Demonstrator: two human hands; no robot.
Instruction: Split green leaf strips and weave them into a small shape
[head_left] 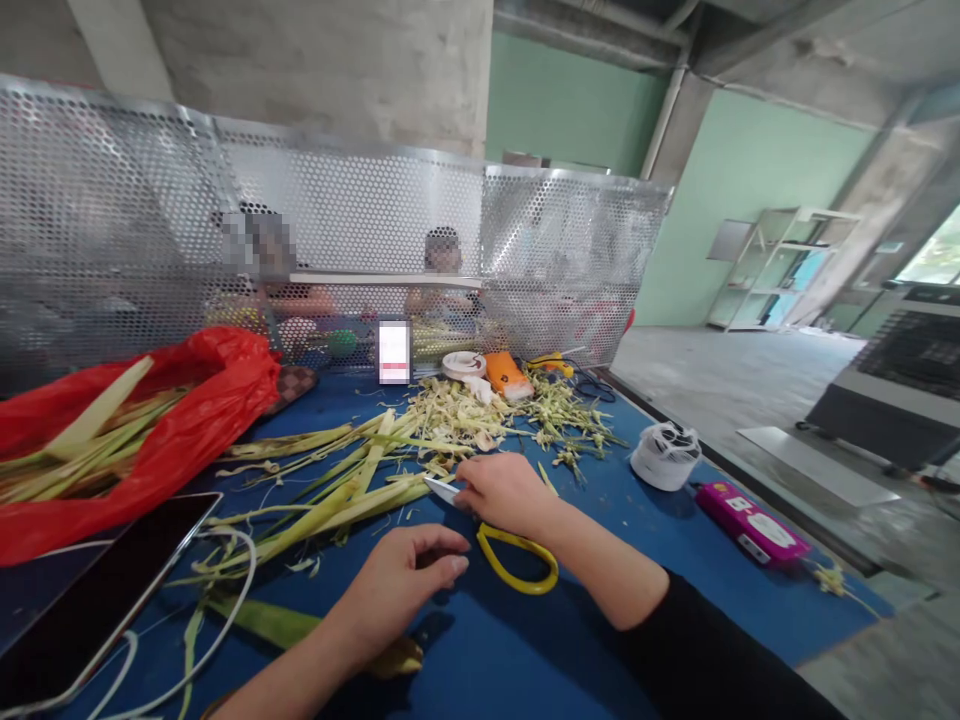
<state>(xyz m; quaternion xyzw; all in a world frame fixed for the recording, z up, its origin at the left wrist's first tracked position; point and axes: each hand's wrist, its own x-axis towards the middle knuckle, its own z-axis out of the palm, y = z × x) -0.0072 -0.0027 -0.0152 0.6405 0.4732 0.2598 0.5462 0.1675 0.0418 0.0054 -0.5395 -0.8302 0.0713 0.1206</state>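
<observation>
Yellow-handled scissors are grasped in the right hand above a blue table; the left hand's grip is empty, fingers curved.

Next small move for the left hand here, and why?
Probably ease the left hand forward to steady the stalks. It looks empty and apart from them, while the right hand holds the scissors, blade tip close to the stalk ends. Loose stalks would likely shift if touched.
</observation>
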